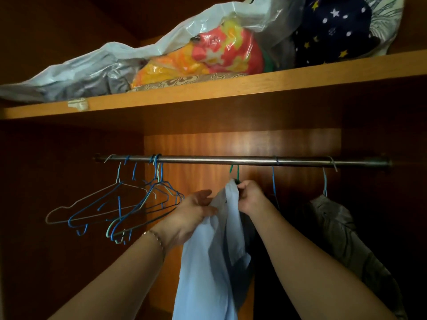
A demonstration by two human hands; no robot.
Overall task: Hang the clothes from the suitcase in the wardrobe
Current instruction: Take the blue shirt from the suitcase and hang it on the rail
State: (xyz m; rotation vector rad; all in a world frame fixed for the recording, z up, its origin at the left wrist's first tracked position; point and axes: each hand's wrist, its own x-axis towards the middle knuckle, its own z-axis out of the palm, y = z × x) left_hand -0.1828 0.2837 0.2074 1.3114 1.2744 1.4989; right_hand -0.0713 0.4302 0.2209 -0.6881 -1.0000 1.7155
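i'm looking into the wardrobe (242,139), rail (231,160) running 9 to 3 across mid frame. light blue garment (212,262) hangs at centre, on a green wire hanger (236,172) whose hook sits just under the rail; can't tell if it's actually over the rail or just short of it. right hand (250,197) is at the garment's top edge, fingers curled and pinching the hanger neck just below the hook. left hand (196,213) is at 9 o'clock of the garment, palm up, fingers loosely spread with the tips against the cloth, thumb side hidden in the fold; can't tell if it pinches. bracelet (157,239) on the left wrist. empty wire hangers (120,204) bunched at 9 o'clock on the rail. grey garment (339,227) hangs at 3 o'clock. shelf (231,88) at 12 o'clock carries plastic bags of fabric (208,49).
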